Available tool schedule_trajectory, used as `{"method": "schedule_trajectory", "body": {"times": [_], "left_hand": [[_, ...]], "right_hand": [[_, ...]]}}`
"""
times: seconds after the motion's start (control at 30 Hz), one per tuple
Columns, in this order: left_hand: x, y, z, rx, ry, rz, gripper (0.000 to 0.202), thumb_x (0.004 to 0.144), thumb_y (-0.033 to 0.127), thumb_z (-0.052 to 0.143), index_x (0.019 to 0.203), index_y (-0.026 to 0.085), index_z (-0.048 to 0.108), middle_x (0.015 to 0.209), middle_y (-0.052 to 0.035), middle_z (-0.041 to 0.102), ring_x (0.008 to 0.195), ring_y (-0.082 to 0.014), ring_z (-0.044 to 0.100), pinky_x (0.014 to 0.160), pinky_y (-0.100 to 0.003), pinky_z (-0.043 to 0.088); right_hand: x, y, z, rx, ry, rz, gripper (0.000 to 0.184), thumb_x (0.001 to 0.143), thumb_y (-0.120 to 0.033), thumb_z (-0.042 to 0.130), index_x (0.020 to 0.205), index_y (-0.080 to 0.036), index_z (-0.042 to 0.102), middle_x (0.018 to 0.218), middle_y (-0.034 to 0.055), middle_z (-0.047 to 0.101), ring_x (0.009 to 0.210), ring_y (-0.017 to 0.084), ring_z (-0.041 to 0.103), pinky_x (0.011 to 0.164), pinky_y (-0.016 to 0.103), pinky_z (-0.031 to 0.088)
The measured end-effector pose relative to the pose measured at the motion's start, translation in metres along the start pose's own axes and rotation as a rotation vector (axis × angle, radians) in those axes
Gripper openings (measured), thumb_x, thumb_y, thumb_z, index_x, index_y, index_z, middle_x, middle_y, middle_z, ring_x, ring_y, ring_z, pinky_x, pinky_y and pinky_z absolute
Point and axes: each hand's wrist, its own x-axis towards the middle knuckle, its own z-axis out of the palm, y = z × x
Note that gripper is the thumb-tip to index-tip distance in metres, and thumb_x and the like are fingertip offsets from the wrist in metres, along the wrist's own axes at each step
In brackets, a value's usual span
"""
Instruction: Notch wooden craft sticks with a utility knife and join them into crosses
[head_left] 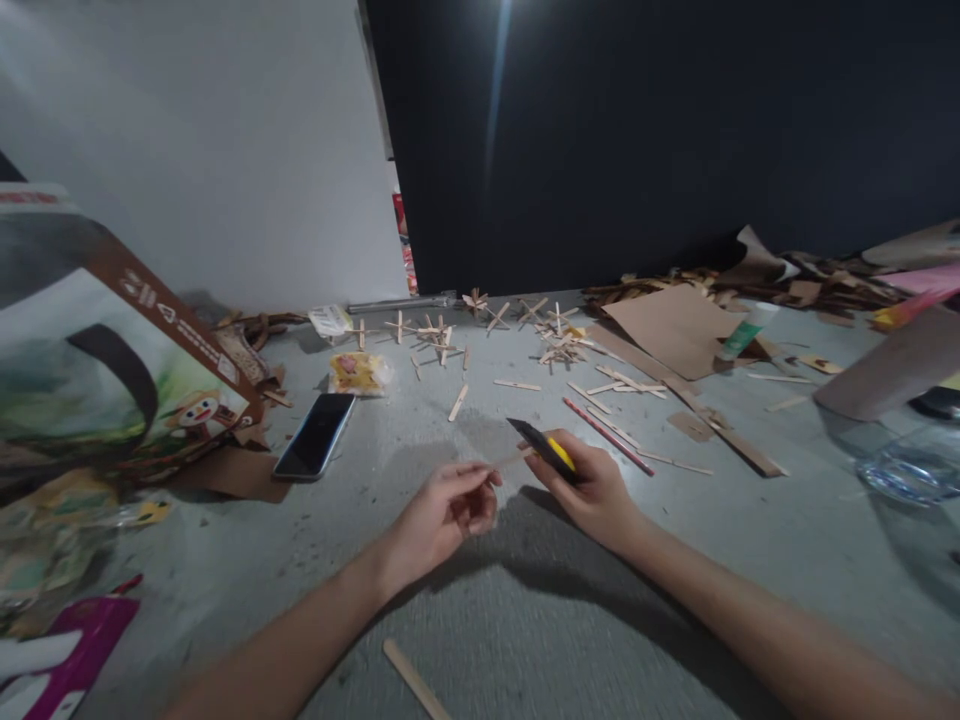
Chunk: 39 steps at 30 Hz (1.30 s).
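Observation:
Between my two hands, just above the grey table, is a thin wooden craft stick [510, 461]. My left hand [450, 508] pinches its left end between thumb and fingers. In my right hand [589, 490] is a yellow and black utility knife [553, 452], its dark blade pointing up and left. The right fingertips also touch the stick's right end. Beyond the hands lie several cut stick pieces and a red pencil [609, 436]. Another craft stick [414, 680] rests near the table's front edge.
A smartphone [315, 436] and a yellow packet [358, 374] lie left of the hands. At far left stand a printed box [187, 350] and a purple glue gun [90, 640]. Cardboard [667, 330], a green-white tube [748, 330] and a clear plastic item [911, 465] are at right.

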Motion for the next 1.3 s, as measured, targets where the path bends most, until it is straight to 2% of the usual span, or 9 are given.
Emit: {"method": "schedule_trajectory", "body": {"times": [0.1,0.2,0.3,0.4,0.53,0.7,0.93,1.1,1.3], "left_hand": [[-0.002,-0.001,0.001,0.103,0.031,0.130,0.043,0.072,0.048,0.095,0.083,0.014,0.071,0.067,0.0006,0.062,0.054,-0.0091,0.052,0.050,-0.022,0.034],[-0.006,-0.001,0.004,0.229,0.057,0.252,0.051,0.080,0.062,0.087,0.083,0.017,0.063,0.064,0.0026,0.059,0.055,-0.0107,0.053,0.051,-0.022,0.037],[-0.010,-0.002,0.007,0.308,0.060,0.317,0.053,0.088,0.068,0.077,0.081,0.020,0.057,0.063,0.0034,0.058,0.057,-0.0112,0.052,0.054,-0.023,0.039],[-0.013,-0.003,0.010,0.376,0.046,0.345,0.053,0.093,0.069,0.071,0.080,0.020,0.054,0.063,0.0043,0.055,0.057,-0.0110,0.050,0.054,-0.023,0.038],[-0.017,-0.006,0.012,0.453,0.014,0.362,0.050,0.097,0.067,0.065,0.080,0.021,0.054,0.063,0.0042,0.055,0.056,-0.0111,0.047,0.054,-0.024,0.037],[-0.018,-0.008,0.014,0.503,0.017,0.373,0.054,0.097,0.070,0.063,0.075,0.021,0.053,0.061,0.0038,0.054,0.055,-0.0113,0.046,0.055,-0.025,0.037],[-0.018,-0.010,0.014,0.479,-0.003,0.348,0.060,0.094,0.077,0.063,0.078,0.020,0.056,0.060,0.0051,0.050,0.052,-0.0100,0.043,0.051,-0.024,0.033],[-0.017,-0.015,0.014,0.455,-0.052,0.330,0.058,0.096,0.077,0.060,0.083,0.021,0.054,0.058,0.0096,0.042,0.045,-0.0083,0.037,0.047,-0.024,0.030],[-0.016,-0.016,0.012,0.462,-0.062,0.321,0.055,0.098,0.075,0.061,0.087,0.021,0.054,0.059,0.0098,0.041,0.046,-0.0083,0.037,0.047,-0.024,0.030]], "right_hand": [[0.002,0.010,-0.009,-0.089,-0.075,-0.147,0.040,0.113,-0.053,0.048,0.134,-0.024,0.066,0.110,0.0100,0.076,0.086,0.022,0.070,0.078,0.033,0.053],[0.005,0.015,-0.013,-0.145,-0.146,-0.270,0.045,0.118,-0.049,0.031,0.136,-0.026,0.066,0.106,0.0101,0.074,0.093,0.025,0.068,0.085,0.039,0.052],[0.006,0.015,-0.010,-0.102,-0.226,-0.334,0.043,0.118,-0.048,0.031,0.132,-0.025,0.065,0.101,0.0093,0.069,0.093,0.026,0.065,0.086,0.040,0.051],[0.005,0.015,-0.005,-0.014,-0.274,-0.306,0.038,0.118,-0.047,0.033,0.130,-0.024,0.060,0.108,0.0107,0.065,0.098,0.025,0.064,0.085,0.037,0.053],[0.005,0.016,-0.002,-0.026,-0.319,-0.275,0.039,0.118,-0.048,0.030,0.133,-0.024,0.058,0.106,0.0099,0.065,0.096,0.025,0.063,0.085,0.037,0.053],[0.007,0.013,-0.005,-0.008,-0.370,-0.291,0.045,0.118,-0.049,0.031,0.150,-0.028,0.055,0.123,0.0129,0.067,0.114,0.028,0.064,0.100,0.043,0.053],[0.007,0.016,-0.003,-0.035,-0.381,-0.290,0.049,0.117,-0.053,0.030,0.148,-0.028,0.060,0.110,0.0107,0.067,0.108,0.028,0.065,0.096,0.043,0.054],[0.008,0.016,-0.003,-0.043,-0.368,-0.299,0.047,0.118,-0.050,0.032,0.148,-0.027,0.060,0.111,0.0109,0.067,0.104,0.027,0.064,0.091,0.041,0.054],[0.010,0.011,-0.006,-0.027,-0.385,-0.277,0.050,0.117,-0.052,0.033,0.150,-0.026,0.060,0.117,0.0126,0.067,0.107,0.028,0.064,0.097,0.044,0.055]]}}
